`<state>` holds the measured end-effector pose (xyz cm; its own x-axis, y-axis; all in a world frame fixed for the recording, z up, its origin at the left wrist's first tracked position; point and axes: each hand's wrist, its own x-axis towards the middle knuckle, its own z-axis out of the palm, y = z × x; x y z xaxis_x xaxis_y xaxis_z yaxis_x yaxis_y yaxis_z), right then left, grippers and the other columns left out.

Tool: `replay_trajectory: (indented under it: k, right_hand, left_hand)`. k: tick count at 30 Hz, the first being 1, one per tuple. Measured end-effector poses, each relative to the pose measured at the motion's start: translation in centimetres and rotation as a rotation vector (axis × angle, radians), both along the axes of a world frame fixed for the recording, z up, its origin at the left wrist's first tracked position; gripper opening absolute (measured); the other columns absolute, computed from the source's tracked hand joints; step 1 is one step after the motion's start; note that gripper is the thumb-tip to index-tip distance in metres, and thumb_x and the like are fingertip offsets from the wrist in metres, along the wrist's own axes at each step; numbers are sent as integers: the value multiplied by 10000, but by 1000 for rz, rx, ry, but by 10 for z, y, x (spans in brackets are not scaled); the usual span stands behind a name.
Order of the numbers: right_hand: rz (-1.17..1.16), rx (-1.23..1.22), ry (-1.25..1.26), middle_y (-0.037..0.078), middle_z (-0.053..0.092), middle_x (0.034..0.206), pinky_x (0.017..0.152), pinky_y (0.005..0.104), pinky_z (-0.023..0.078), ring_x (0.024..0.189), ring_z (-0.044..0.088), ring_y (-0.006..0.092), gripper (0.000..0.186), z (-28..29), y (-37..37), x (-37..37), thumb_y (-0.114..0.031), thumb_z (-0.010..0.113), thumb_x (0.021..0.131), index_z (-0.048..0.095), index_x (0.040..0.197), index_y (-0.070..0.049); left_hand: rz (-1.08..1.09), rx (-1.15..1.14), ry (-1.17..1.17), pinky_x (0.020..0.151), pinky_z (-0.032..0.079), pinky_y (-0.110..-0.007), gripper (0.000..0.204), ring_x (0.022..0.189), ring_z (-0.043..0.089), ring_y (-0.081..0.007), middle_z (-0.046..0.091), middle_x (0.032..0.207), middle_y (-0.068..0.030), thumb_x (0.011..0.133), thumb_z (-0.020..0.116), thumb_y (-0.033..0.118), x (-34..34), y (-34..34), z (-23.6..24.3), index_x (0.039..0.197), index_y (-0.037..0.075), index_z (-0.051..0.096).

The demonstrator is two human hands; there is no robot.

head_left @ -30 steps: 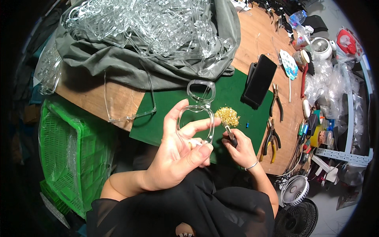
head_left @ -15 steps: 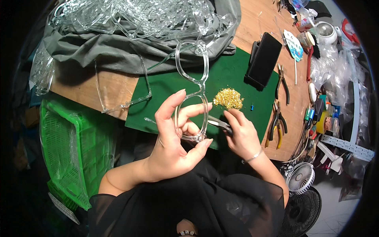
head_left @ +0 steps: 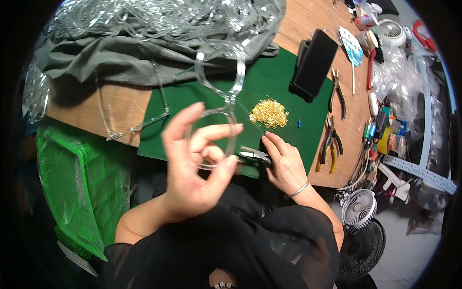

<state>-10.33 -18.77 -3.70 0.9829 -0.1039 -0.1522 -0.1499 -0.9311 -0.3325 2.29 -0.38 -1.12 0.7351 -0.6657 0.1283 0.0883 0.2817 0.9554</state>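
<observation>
Over the mat [head_left: 202, 94], fingers [head_left: 222, 173] of the left hand [head_left: 190, 173] grasp a clear frame [head_left: 228, 98]; those of the right hand [head_left: 287, 166] grip pliers [head_left: 256, 154] at the mat's near edge. Gold bits [head_left: 269, 114] lie on the mat.

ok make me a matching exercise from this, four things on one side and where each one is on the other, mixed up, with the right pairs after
Things
1. raised clear plastic glasses frame
2. black-handled, metal-tipped tool
3. heap of tiny gold-coloured pieces
4. bright green plastic mesh crate

Places
A. on the flat green mat
B. at the person's left, near the brown wooden table
C. in the right hand
D. in the left hand

Pairs: 1-D, 2-C, 3-A, 4-B
</observation>
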Motion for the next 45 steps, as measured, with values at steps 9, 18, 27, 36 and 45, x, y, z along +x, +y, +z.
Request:
replay_trajectory:
  k: [9, 18, 27, 36, 45]
  right_hand:
    - [-283, 190, -152, 135, 544, 747, 633, 393, 438, 703, 551, 328, 129, -25, -29, 20, -57, 607, 734, 516, 819, -20]
    - [-269, 179, -135, 135, 542, 752, 648, 401, 429, 723, 544, 331, 134, -27, -20, 21, -71, 621, 721, 532, 813, -29]
    - [-346, 227, -278, 153, 501, 716, 617, 401, 433, 693, 522, 352, 156, -21, -27, 12, -66, 631, 708, 511, 797, -20]
    - [-164, 1785, 77, 59, 590, 861, 761, 270, 452, 823, 562, 130, 131, 49, 58, 21, -135, 517, 897, 542, 905, -7]
    - [-10, 2187, 488, 107, 600, 942, 863, 327, 424, 930, 556, 195, 212, 25, 92, 34, -193, 547, 884, 545, 981, -4]
  left_hand:
    - [6, -54, 437, 676, 498, -250, 852, 695, 608, -161, 482, 1189, -276, 717, 490, -89, -2, -9, 23, 1393, 55, -8]
    - [-219, -396, 662, 746, 473, -356, 1146, 830, 590, -239, 478, 1136, -144, 616, 676, -134, 10, 5, 20, 1417, 218, -63]
    - [-354, -858, 941, 859, 420, -446, 209, 934, 528, -262, 485, 1117, -151, 933, 435, 329, 45, -9, 27, 889, 124, 421]
    - [448, -550, -1, 751, 437, -363, 296, 757, 478, -129, 480, 910, -5, 889, 464, 433, 32, -24, 63, 962, 148, 496]
    - [490, -267, -279, 768, 465, -366, 358, 789, 483, -133, 496, 922, -21, 888, 456, 447, 16, 1, 39, 1068, 143, 515]
